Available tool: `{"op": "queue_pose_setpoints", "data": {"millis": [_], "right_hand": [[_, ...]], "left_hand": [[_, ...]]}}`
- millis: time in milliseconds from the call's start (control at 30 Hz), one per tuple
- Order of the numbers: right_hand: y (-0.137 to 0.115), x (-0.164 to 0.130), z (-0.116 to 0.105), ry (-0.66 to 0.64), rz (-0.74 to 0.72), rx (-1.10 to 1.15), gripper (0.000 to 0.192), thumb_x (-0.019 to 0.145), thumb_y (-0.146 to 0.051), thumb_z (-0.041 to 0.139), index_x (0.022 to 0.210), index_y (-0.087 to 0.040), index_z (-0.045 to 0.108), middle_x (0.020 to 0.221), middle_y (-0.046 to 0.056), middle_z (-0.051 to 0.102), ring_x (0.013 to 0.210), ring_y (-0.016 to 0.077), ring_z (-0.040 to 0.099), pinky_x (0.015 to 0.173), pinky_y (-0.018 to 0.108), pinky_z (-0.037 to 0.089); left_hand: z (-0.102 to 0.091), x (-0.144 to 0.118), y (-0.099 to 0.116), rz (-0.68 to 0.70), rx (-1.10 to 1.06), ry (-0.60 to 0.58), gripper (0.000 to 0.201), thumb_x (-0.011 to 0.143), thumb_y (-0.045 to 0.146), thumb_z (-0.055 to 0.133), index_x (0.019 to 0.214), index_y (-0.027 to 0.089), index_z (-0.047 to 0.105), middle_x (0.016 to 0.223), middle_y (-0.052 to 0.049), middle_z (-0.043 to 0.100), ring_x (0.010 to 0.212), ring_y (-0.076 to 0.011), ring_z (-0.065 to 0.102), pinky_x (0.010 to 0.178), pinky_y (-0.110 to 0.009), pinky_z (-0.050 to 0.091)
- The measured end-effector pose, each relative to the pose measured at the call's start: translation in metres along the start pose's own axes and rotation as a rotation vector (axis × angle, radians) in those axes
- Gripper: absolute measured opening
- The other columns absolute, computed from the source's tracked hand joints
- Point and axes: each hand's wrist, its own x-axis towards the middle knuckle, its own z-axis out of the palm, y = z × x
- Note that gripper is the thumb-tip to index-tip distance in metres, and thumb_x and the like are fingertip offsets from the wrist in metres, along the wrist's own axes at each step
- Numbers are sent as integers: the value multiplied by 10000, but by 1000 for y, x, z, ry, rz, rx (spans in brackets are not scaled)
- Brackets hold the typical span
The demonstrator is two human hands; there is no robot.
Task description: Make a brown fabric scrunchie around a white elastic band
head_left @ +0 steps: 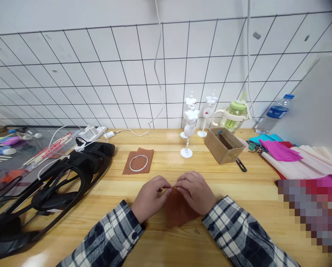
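Observation:
Between my two hands hangs a piece of reddish-brown fabric [177, 211], pinched along its top edge. My left hand [152, 196] is closed, thumb and forefinger on the fabric's upper left. Just beside it, my right hand [195, 191] pinches the same edge, its fingers curled and covering part of the fabric. Another brown fabric piece [127, 168] lies flat on the table farther off to the left, with a pale ring [130, 165] resting on it.
Small white mannequins [192, 124] stand behind my hands, near a cardboard box [233, 155], a green-lidded jug [237, 106] and a water bottle [276, 113]. Black headgear with straps [82, 178] lies at left. Coloured fabrics [283, 150] are piled at right on the wooden table [116, 185].

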Motion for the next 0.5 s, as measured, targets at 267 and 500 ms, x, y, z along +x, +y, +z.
{"op": "queue_pose_setpoints", "data": {"millis": [267,500], "right_hand": [[-1,1,4,19,38,37,90,891,-202,531,902,-217,619,970,38,632,945,191,539,870,364,425],[-19,-6,3,207,-18,-61,173,929,-228,495,931,-224,668,834,36,664,815,155,592,753,271,456]], "left_hand": [[0,3,-1,-23,-156,-89,181,875,263,532,809,179,677,783,-30,647,756,-144,582,715,-248,445],[4,1,5,-56,-157,-26,194,881,289,531,802,181,670,793,-26,674,757,-147,594,715,-253,447]]}}
